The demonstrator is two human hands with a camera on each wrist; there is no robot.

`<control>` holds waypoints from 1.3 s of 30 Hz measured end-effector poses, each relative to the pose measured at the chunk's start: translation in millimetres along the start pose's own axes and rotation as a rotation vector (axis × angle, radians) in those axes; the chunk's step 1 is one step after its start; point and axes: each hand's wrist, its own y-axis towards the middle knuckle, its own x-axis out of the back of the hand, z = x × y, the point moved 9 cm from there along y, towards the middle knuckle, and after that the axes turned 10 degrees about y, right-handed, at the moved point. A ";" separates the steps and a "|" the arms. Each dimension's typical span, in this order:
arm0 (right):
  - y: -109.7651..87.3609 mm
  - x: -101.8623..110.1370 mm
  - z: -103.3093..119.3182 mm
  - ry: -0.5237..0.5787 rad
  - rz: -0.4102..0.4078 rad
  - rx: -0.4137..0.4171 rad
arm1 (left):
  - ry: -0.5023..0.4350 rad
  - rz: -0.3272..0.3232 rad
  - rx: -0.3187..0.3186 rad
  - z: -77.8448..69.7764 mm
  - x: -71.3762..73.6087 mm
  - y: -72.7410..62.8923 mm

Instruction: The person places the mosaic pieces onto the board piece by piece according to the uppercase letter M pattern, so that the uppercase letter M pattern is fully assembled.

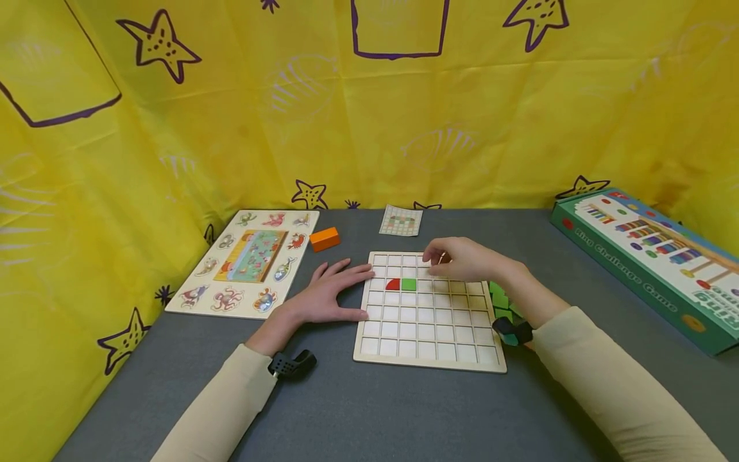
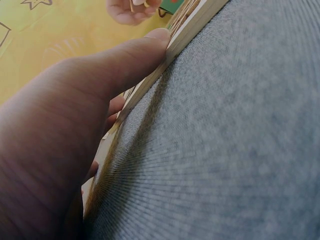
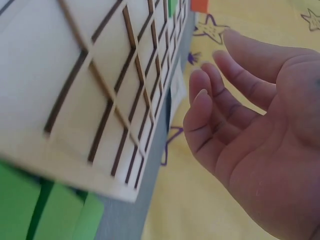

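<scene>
A wooden grid board (image 1: 398, 367) lies flat on the grey table. In its upper part a red quarter-round tile (image 1: 393, 284) sits in a square, with a green square tile (image 1: 408, 284) beside it. My left hand (image 1: 328, 298) rests at the board's left edge, fingers spread; in the left wrist view the thumb (image 2: 125, 62) touches the rim. Over the board's upper right hovers my right hand (image 1: 462, 258). Its fingers are loosely bent, and the right wrist view shows nothing between them. Several green tiles (image 1: 499, 296) lie by the board's right edge, partly hidden by the right arm.
Behind the board lies a small printed pattern card (image 1: 401, 221). An orange block (image 1: 324, 239) stands beyond the left hand. At the left is a sea-animal puzzle board (image 1: 246, 308), and at the right a green game box (image 1: 620, 282). Yellow cloth (image 1: 369, 128) hangs behind.
</scene>
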 end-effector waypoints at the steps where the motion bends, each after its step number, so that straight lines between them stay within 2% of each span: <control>1: -2.9 2.1 -1.9 0.007 -0.005 -0.011 | 0.001 0.003 0.002 0.0 -0.2 -0.1; 6: -19.9 13.8 -10.3 0.017 -0.031 -0.047 | 0.004 0.009 0.005 -0.2 -0.2 -0.6; 16: -48.5 28.9 -22.2 0.010 -0.057 -0.025 | 0.006 -0.007 -0.005 -1.7 3.6 -3.1; 30: -70.2 37.0 -45.1 0.000 -0.074 -0.040 | 0.005 0.009 0.005 0.7 -0.1 -2.1; 39: -81.3 40.3 -57.8 -0.017 -0.074 -0.056 | -0.006 -0.008 -0.014 -3.2 3.2 -1.2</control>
